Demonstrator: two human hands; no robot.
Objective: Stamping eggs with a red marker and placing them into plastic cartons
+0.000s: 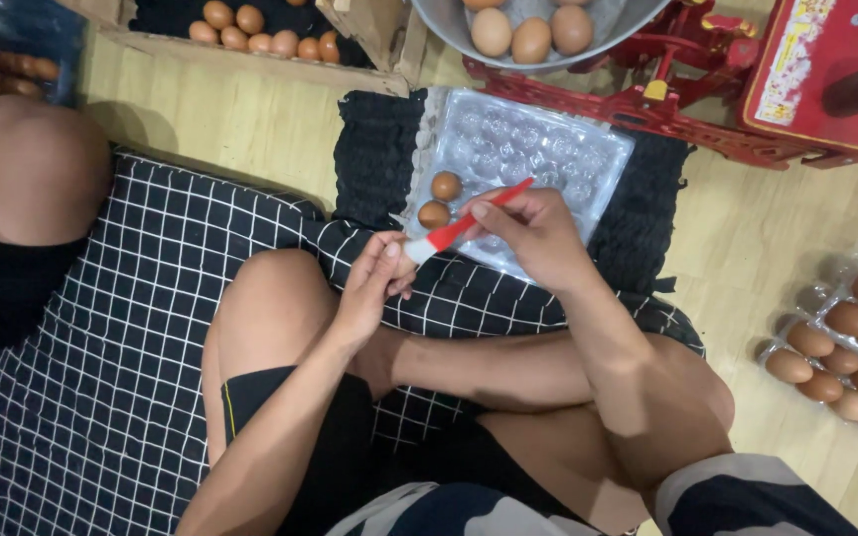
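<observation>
Being held in the left hand (374, 283) is something small, mostly hidden by the curled fingers; likely a brown egg, cannot be confirmed. Left grip is being kept closed around it, above the knee. A red-handled brush with a white ferrule (459, 230) is being pinched in the right hand (533, 233), tip being pointed at the left fingertips. Brush judged light, stiff; handle is best taken mid-length. Egg judged fragile, smooth, light: to be cradled around its sides, not squeezed. Two brown eggs (441, 199) are being kept in the clear plastic egg tray (548, 149) on the black woven mat (379, 149), just beyond the hands. A metal bowl of eggs (533, 30) is sitting farther off.
</observation>
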